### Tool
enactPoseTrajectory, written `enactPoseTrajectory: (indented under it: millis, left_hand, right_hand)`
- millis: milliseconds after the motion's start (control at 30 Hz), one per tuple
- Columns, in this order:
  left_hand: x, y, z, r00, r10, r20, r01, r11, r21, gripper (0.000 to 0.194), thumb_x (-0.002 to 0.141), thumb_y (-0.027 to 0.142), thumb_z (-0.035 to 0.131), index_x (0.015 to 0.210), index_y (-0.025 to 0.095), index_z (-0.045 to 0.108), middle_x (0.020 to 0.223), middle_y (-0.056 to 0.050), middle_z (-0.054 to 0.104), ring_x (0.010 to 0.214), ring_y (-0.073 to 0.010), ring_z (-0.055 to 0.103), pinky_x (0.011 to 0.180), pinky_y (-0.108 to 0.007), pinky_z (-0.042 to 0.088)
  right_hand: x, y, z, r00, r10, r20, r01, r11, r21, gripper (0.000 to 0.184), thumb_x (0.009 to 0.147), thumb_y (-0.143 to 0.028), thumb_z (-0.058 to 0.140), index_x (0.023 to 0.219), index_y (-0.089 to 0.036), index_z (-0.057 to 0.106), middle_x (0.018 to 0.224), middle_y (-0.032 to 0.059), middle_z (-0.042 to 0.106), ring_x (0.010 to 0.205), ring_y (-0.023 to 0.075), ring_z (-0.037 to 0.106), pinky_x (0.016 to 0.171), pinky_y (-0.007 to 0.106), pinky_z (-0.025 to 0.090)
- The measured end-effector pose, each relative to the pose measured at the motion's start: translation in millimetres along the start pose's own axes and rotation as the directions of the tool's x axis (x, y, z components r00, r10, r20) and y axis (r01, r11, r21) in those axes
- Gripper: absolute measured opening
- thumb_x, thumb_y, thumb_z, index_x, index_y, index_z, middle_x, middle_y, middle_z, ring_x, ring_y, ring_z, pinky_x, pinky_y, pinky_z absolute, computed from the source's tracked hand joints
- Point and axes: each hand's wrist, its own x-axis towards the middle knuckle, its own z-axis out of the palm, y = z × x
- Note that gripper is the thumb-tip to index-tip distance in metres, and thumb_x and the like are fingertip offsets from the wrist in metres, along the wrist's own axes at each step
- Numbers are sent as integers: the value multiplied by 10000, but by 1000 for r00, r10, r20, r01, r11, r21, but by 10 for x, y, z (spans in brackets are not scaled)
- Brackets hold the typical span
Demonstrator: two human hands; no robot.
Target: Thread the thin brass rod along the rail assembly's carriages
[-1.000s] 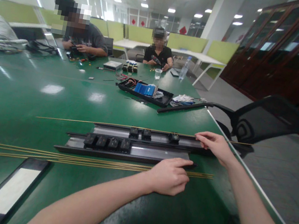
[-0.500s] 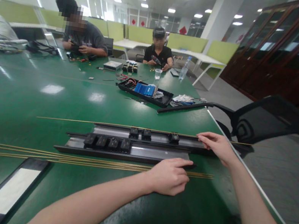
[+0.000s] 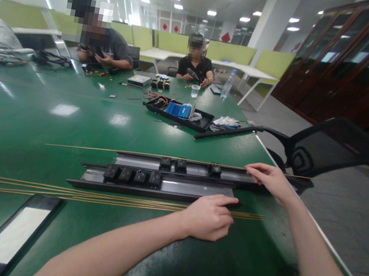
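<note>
Two bare hands were at work over the green table (image 3: 100,128). The right hand (image 3: 265,178) had its thumb and index finger pinched together on one thin brass rod (image 3: 83,147), which ran along the far edge of the far rail (image 3: 196,171) and extended beyond it on the left side. The left hand (image 3: 209,217) was half curled, its index finger stretched to the right end of the near rail (image 3: 193,190); whether it gripped something underneath, I could not tell.

There were two rails and seven black blocks in total: three blocks (image 3: 215,170) on the far rail, and four blocks (image 3: 125,174) side by side on the near one. In front of them lay several loose rods (image 3: 144,203), too close together to be counted exactly, and one flat black piece with one white panel (image 3: 15,234).

Farther away, one black tray (image 3: 204,123) contained one blue finned part (image 3: 179,110), whose pale marking was too small to read. Behind stood one clear cup (image 3: 194,91) and one bottle (image 3: 227,86)
</note>
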Motion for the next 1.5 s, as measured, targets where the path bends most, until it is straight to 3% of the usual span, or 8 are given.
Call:
enactPoseTrajectory:
  millis: [367,967,1500]
  left_hand:
    - [-2,1,0,1000,11,-28,-12,1000,-15,267,963,219,477,947,141,731,983,-72,769,1408,-261,491,1200,-386,385]
    - [-1,-2,7,1000,5,-19,-5,1000,-1,264,958,219,479,939,146,732,971,-72,766,1411,-267,488,1189,-385,395]
    - [-9,-1,13,1000,1,-22,-1,1000,-10,267,962,221,475,939,146,731,979,-77,765,1414,-259,485,1187,-386,396]
  right_hand:
    - [-9,-7,-55,999,35,-35,-34,999,30,594,574,-665,850,879,-160,785,559,6,590,537,114,459,493,273,325]
    - [11,112,-172,1000,12,1,-12,998,-64,587,665,-675,797,936,-154,787,571,-3,579,561,120,472,531,276,341]
    - [-3,100,-227,999,28,-34,-31,997,-71,570,651,-645,816,926,-146,791,571,4,586,568,128,482,532,276,354]
